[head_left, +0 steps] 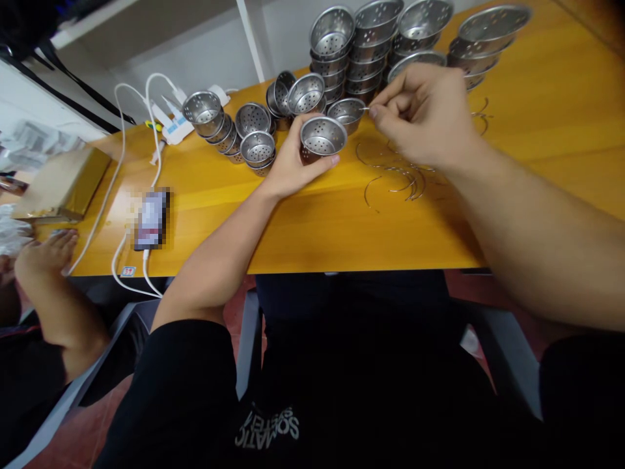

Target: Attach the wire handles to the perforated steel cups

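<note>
My left hand (pixel 293 166) is wrapped round a small perforated metal cup (pixel 323 138), its mouth facing up. Just behind it stands another perforated cup (pixel 346 116). At that cup's right rim, my right hand (pixel 424 120) pinches thumb and forefinger on a thin wire (pixel 366 109), of which only a short shiny end shows. Below the right hand, several loose curved wires (pixel 410 182) lie scattered on the yellow table (pixel 312 228).
Stacks of perforated cups (pixel 332 39) line the back, with shorter stacks (pixel 202 114) to the left. A power strip (pixel 176 129) with white cables feeds a phone (pixel 152 220). Far left are a cardboard box (pixel 68 185) and another person's hand (pixel 46 251).
</note>
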A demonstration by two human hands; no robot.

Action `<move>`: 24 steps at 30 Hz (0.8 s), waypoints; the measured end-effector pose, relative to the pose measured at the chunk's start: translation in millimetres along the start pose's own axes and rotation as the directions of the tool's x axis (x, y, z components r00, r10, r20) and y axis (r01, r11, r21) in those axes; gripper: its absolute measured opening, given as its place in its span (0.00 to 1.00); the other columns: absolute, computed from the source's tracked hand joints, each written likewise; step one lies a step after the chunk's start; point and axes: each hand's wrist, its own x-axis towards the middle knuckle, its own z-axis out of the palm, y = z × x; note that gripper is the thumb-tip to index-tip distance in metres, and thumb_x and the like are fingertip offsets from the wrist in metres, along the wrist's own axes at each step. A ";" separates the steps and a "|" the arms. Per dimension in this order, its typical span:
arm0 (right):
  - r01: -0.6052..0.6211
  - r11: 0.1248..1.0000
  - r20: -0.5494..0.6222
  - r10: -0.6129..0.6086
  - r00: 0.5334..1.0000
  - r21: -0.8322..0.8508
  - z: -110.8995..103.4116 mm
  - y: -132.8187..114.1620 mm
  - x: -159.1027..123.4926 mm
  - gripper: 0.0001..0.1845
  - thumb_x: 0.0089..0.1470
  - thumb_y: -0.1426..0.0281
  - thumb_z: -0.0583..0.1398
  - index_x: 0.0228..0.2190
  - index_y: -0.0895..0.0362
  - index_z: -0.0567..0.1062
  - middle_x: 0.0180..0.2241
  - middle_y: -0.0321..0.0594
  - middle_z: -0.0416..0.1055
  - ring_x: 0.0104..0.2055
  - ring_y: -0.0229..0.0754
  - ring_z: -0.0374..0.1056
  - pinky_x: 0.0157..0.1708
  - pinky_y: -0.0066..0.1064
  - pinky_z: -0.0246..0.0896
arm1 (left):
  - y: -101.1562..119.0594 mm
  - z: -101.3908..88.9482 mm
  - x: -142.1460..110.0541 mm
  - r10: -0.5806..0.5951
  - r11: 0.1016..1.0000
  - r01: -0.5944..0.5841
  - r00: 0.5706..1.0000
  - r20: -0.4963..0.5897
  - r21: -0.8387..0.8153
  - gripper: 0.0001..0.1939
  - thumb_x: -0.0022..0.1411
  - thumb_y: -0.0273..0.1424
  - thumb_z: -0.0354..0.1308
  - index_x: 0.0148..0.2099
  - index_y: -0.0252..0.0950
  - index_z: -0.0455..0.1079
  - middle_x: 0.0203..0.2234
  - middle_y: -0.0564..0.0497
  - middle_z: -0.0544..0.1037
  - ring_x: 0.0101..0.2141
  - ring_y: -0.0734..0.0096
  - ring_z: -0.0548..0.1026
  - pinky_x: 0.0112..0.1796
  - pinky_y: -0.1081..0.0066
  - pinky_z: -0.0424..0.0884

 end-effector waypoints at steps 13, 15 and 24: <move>0.124 0.988 0.003 -0.124 0.992 0.094 20.5 -21.2 -4.7 0.21 0.66 0.47 0.60 0.40 0.53 0.76 0.23 0.34 0.65 0.23 0.36 0.56 0.30 0.34 0.63 | 10.2 23.9 -1.7 0.090 0.992 -0.093 0.995 0.039 0.083 0.52 0.63 0.65 0.51 0.74 0.47 0.27 0.62 0.45 0.62 0.63 0.59 0.72 0.65 0.52 0.67; 0.158 0.985 -0.023 -0.157 0.987 0.070 25.0 -9.9 -2.5 0.21 0.67 0.48 0.59 0.42 0.52 0.76 0.24 0.35 0.67 0.23 0.37 0.58 0.29 0.35 0.64 | 8.2 24.9 -1.5 0.083 0.994 -0.085 0.996 0.030 0.075 0.53 0.63 0.65 0.51 0.73 0.47 0.26 0.61 0.44 0.62 0.62 0.59 0.72 0.65 0.52 0.67; 0.133 0.988 0.005 -0.134 0.991 0.077 53.9 87.4 7.9 0.25 0.63 0.45 0.60 0.55 0.42 0.73 0.34 0.39 0.76 0.36 0.49 0.71 0.37 0.48 0.73 | 7.4 23.8 -1.4 0.065 0.995 -0.072 0.993 0.097 0.069 0.54 0.61 0.65 0.53 0.72 0.45 0.28 0.63 0.42 0.60 0.64 0.57 0.69 0.67 0.52 0.64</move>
